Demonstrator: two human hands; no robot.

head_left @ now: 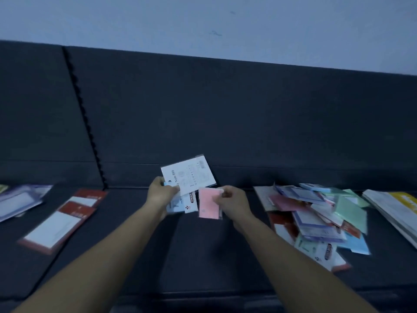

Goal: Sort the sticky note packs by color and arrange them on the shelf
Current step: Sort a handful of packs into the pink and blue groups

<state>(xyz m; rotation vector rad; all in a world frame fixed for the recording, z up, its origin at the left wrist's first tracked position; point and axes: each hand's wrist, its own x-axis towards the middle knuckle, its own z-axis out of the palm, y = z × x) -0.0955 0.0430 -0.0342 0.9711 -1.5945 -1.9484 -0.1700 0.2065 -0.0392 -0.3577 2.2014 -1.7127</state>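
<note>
Four sticky note packs are in the hands, one in the right and three in the left. The pink pack (208, 203) is a plain rectangle in a clear wrapper, hanging upright, and the right hand (232, 203) pinches it by its upper right edge, so most of it shows to the left of and below the fingers. Just beside it, the left hand (161, 192) grips a fanned bunch. The white pack (188, 177), printed with "Sticky Note" and small text, sticks up and tilts to the right above the thumb. A pale blue pack (172, 207) and a labelled pack (191, 203) marked "STICKY" hang below the fingers. All four are held above the dark padded surface (203, 256), near the middle of its far edge. To the left, two red-bordered packs lie flat on the surface, one (86, 197) nearer the far edge and one (56, 227) closer to the person, overlapping at their ends. At the left edge lie blurred purple packs (20, 199), whose number cannot be told. To the right lies a loose heap (316, 213) of many packs in pink, green, blue, purple and red, and at the right edge a white and yellow packet (394, 208).
</note>
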